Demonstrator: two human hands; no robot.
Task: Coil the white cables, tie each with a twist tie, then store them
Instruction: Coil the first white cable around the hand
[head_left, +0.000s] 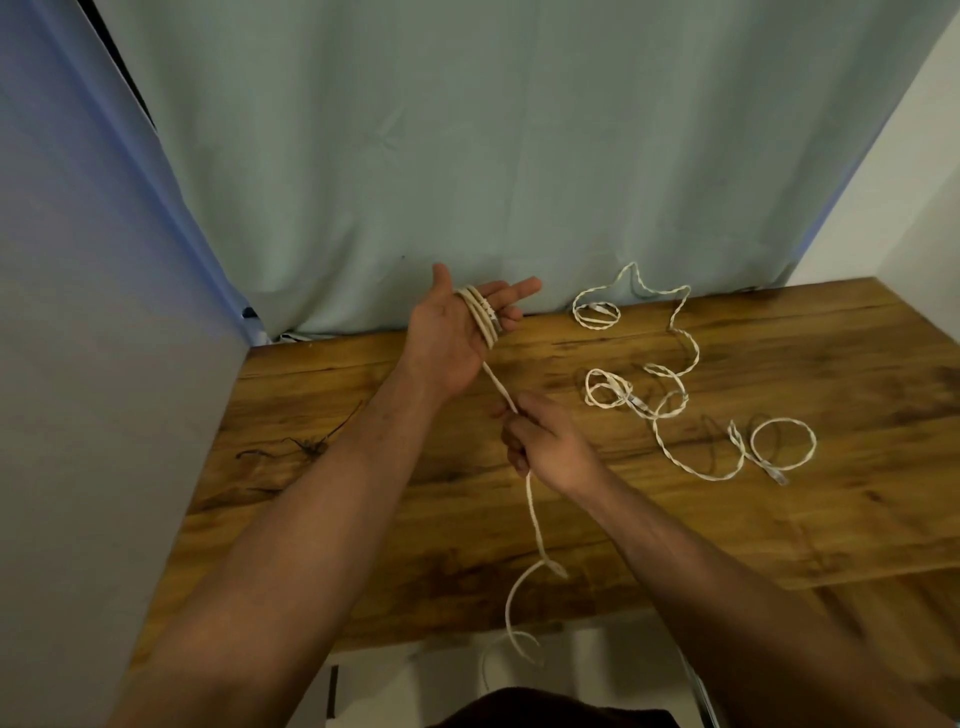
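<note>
White cable (485, 318) wound round left hand (447, 338), right hand (548, 444) pinching its tail

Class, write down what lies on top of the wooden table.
Loose white cable sprawls on the table's right half; dark twist ties lie at the left. The forearms cover the middle strip, so anything beneath them is unseen.

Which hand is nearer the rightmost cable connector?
Right. The right hand, gripping the white cable, is left of the connector; the left hand is farther left and back.
</note>
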